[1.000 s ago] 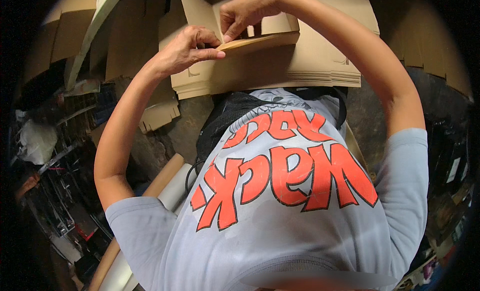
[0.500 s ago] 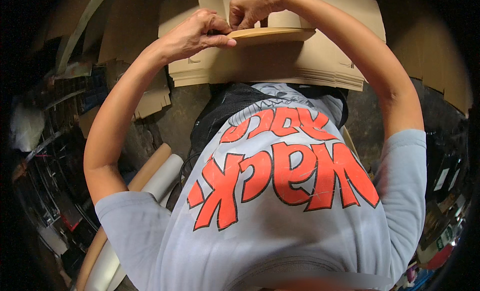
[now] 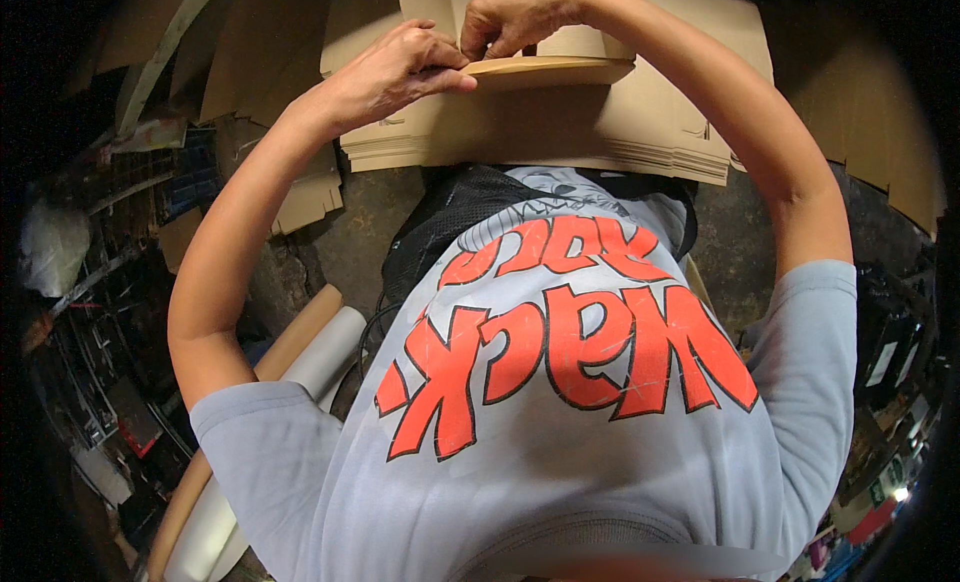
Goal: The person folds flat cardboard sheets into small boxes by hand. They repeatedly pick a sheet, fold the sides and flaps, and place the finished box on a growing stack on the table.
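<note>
A brown cardboard piece [image 3: 560,72], partly folded up, rests on a stack of flat cardboard sheets [image 3: 520,142] at the far side in front of me. My left hand [image 3: 420,60] is closed on its left corner, thumb along the near edge and fingers over the top. Just to the right, my right hand [image 3: 510,24] is curled with its fingers pointing down inside the folded piece, at the same corner. What those fingertips press or pinch is hidden behind the raised near wall.
More cardboard sheets lie at the far left [image 3: 260,62] and far right [image 3: 850,112]. Long brown and white rolls [image 3: 325,342] lean at my left side. Dark, cluttered shelving [image 3: 100,322] stands further left, with assorted items at the right rim.
Both hands and the cardboard have shifted very slightly to the right in the picture. The grip at the corner looks the same.
</note>
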`<state>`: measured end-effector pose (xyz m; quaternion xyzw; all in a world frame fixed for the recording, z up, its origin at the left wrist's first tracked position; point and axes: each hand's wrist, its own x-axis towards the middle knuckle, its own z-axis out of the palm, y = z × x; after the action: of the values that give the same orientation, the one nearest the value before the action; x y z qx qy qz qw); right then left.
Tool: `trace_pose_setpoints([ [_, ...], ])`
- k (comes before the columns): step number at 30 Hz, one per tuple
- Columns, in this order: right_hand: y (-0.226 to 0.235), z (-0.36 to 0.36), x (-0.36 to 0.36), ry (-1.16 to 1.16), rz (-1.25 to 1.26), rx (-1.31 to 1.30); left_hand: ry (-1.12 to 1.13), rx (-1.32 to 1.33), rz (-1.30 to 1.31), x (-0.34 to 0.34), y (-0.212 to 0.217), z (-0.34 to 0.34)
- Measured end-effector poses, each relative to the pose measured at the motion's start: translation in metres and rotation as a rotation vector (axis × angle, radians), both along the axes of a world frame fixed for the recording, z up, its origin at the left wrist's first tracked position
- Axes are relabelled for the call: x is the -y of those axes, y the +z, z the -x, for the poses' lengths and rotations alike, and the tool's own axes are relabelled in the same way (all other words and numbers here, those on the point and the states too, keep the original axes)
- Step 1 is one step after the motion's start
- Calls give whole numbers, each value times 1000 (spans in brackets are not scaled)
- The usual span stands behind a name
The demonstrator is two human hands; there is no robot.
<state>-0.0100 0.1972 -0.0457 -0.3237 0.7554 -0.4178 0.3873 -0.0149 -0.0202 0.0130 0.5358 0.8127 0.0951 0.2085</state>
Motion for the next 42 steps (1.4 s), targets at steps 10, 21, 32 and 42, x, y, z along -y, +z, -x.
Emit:
trace_pose_setpoints([
  [10, -16, -8, 6, -63, 115, -344, 130, 188, -148, -2, 5, -6],
  [21, -26, -5, 5, -94, 96, -293, -42, 170, -88, -6, 2, 6],
  [32, -4, -11, 1, -113, 129, -171, -72, 81, -27, -6, 3, 4],
  [42, 0, -145, 29, -838, -435, -1252, -132, -16, -116, 5, -19, 0],
])
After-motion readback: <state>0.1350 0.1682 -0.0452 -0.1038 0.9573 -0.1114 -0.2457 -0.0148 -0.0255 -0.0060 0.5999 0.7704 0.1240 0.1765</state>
